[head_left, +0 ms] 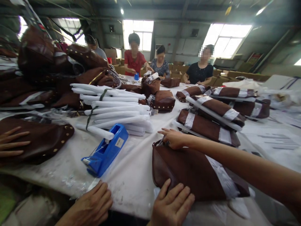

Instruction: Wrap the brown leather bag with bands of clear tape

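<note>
A brown leather bag (185, 172) with a clear tape band (223, 179) round one end lies at the table's front edge. My right hand (174, 201) rests on its near side, fingers and thumb apart. At the edge left of it, my left hand (92, 204) is closed, with a small pale strip of tape (94, 183) at its fingertips. Just beyond stands a blue tape dispenser (105, 150). From the right, a co-worker's arm reaches across, its hand (174, 138) at the bag's far corner. Another person's hand (13, 142) lies on a studded brown bag (47, 138) at left.
Behind the dispenser, white rolled tubes (117, 110) lie in a stack with a dark tie. Taped brown bags (207, 125) are piled at right, loose brown bags (37, 53) heaped at left. Several people (135, 61) stand or sit across the table (131, 182).
</note>
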### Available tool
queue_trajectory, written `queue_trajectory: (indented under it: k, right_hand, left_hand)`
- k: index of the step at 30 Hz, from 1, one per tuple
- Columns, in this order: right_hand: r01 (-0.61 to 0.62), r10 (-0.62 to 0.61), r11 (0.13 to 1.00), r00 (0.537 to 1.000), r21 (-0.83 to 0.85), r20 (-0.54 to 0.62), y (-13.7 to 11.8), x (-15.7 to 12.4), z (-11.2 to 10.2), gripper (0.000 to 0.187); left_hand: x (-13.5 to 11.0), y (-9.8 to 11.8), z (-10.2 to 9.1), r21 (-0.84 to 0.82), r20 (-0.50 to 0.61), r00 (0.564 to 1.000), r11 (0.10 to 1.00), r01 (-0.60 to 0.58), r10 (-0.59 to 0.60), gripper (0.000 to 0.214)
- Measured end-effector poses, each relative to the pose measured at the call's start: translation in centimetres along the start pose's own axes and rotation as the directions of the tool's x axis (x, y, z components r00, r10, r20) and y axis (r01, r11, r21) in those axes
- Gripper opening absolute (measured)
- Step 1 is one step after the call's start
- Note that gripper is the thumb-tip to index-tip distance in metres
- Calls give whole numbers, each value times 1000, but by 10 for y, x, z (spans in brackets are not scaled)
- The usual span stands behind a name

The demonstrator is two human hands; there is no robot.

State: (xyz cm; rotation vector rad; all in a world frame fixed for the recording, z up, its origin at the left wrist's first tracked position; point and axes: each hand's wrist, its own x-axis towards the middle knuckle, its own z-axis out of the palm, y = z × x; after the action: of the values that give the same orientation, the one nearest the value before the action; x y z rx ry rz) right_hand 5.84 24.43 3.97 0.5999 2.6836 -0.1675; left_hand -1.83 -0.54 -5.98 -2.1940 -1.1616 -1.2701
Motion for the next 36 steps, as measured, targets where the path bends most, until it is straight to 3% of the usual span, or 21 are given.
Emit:
queue_trajectory:
  k: [5, 11, 19, 29, 36]
  right_hand:
    - [-57, 49, 995, 993, -79, -106, 1, -8, 6, 42]
    - [-145, 135, 959, 989, -242, -59, -7, 2, 5, 34]
    - [-47, 24, 953, 996, -300, -80, -8, 30, 12, 26]
    - [87, -115, 974, 986, -211, -123, 0, 26, 19, 38]
    - [181, -205, 975, 953, -126, -224, 2, 8, 3, 16]
  left_hand:
    - [8, -8, -10, 40, 13, 998, 998, -54, 53, 32]
    - [15, -4, -7, 38, -13, 1000, 999, -16, 17, 29]
    - [14, 0, -3, 31, -44, 999, 999, 19, -17, 29]
    - [3, 7, 9, -12, -126, 988, 996, 89, -90, 27]
    - [0, 8, 8, -27, -115, 989, 996, 89, -91, 28]
